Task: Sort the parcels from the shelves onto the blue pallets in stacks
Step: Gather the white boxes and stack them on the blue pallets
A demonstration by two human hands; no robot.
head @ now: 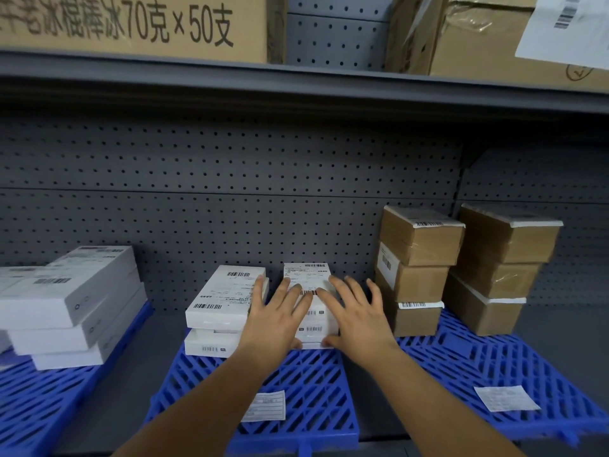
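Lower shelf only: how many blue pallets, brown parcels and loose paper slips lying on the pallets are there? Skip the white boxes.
Blue pallets: 3
Brown parcels: 6
Paper slips: 2
Total: 11

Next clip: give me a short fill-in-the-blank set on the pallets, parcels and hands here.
1. Both hands, left and right, rest on the ____ blue plastic pallet's white flat boxes.
2. The brown taped cardboard boxes stand in ____ stacks.
3. Each brown stack is ____ boxes high.

Missing: middle; two; three
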